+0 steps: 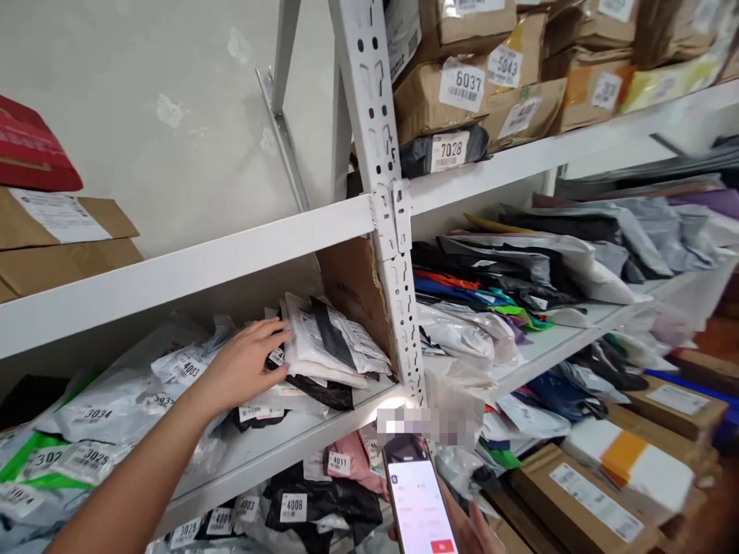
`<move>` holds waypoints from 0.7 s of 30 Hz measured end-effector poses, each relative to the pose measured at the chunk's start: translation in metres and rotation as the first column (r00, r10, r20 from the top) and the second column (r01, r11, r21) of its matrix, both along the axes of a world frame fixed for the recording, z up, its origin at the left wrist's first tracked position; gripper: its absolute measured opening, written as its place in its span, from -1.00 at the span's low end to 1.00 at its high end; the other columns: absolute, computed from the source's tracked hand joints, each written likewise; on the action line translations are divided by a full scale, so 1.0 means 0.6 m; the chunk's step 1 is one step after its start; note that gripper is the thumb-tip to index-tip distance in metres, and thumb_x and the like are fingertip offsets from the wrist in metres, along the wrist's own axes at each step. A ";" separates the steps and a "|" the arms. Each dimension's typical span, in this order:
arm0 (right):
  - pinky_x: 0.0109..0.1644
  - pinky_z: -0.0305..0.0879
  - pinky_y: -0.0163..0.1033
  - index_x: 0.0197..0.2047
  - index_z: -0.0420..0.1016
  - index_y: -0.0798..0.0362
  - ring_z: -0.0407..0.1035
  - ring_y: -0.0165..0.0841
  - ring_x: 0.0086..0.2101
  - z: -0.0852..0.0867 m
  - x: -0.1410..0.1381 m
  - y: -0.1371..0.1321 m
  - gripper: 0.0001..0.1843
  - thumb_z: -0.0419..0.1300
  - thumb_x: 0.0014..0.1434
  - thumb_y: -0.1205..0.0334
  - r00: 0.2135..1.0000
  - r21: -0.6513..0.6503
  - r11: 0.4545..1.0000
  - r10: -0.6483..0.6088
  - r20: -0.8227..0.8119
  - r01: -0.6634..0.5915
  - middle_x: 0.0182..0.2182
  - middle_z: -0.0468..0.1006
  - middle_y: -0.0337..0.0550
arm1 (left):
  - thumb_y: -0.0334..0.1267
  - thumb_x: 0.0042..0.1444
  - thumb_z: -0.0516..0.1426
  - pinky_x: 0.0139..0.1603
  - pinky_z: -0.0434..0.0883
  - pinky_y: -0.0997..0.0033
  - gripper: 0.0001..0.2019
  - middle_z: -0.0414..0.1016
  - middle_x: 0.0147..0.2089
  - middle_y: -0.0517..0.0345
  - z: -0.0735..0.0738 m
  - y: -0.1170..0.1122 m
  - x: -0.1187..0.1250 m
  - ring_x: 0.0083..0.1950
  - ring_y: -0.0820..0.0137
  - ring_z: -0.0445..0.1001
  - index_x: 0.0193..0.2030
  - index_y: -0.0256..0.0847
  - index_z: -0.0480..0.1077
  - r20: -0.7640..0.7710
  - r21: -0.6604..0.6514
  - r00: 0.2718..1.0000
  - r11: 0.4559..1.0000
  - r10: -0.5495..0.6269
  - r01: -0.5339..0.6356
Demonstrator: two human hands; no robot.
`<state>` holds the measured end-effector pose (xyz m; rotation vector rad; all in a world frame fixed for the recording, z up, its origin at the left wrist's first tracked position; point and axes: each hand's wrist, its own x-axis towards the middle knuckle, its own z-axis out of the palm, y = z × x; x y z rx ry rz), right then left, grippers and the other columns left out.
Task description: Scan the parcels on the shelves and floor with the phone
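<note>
Head view: left hand (245,365), fingers parted, empty, touched white parcels (305,350) mid-frame; right hand (474,531) clasped a phone (420,500) bottom-centre.

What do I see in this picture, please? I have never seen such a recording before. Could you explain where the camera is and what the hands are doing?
There is no machine here, only a person's two bare hands. The single picture comes from a camera worn on that person's head, looking forward and down. The left hand reaches over a white shelf, at the edge of a stack of white parcels; I cannot tell whether it grips one. The right hand, partly hidden, holds a phone with a lit screen. To the left on the same shelf lie plastic bags with number labels. At the upper right, cardboard boxes sit on a higher shelf.
</note>
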<state>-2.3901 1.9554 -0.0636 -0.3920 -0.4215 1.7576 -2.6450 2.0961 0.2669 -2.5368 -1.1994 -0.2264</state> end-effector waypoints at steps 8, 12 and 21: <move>0.04 0.35 0.19 0.26 0.36 -0.20 0.51 0.06 -0.05 0.010 -0.038 -0.024 -0.19 0.11 0.07 -0.45 0.987 0.070 0.988 -0.133 -0.085 0.139 0.17 0.49 -0.02 | -0.02 -0.13 0.25 0.21 0.33 0.22 -0.21 0.34 0.30 -0.03 0.035 0.060 0.060 0.23 0.07 0.38 0.32 -0.11 0.30 -0.226 -0.340 0.971 0.940 -0.073 -0.009; -0.34 0.48 -0.03 0.37 0.15 -0.18 0.46 0.13 0.02 -0.001 -0.041 -0.033 -0.10 0.13 0.08 -0.42 0.981 0.070 0.981 -0.177 -0.079 0.183 0.18 0.46 0.09 | -0.13 -0.07 0.21 0.07 0.41 0.19 -0.36 0.43 0.20 -0.05 0.029 0.062 0.064 0.09 0.05 0.48 0.24 -0.06 0.38 -0.291 -0.305 0.946 0.951 -0.143 0.050; -0.46 0.51 -0.07 0.47 -0.28 -0.17 0.48 0.15 -0.03 -0.012 -0.046 -0.023 0.09 0.14 0.08 -0.42 0.978 0.141 0.968 -0.204 -0.047 0.209 0.08 0.53 0.20 | -0.20 0.30 -0.02 -0.04 0.41 0.32 -0.69 0.51 0.10 0.02 0.018 0.066 0.105 0.00 0.20 0.54 0.11 -0.10 0.38 -0.271 -0.076 0.930 0.968 -0.249 0.237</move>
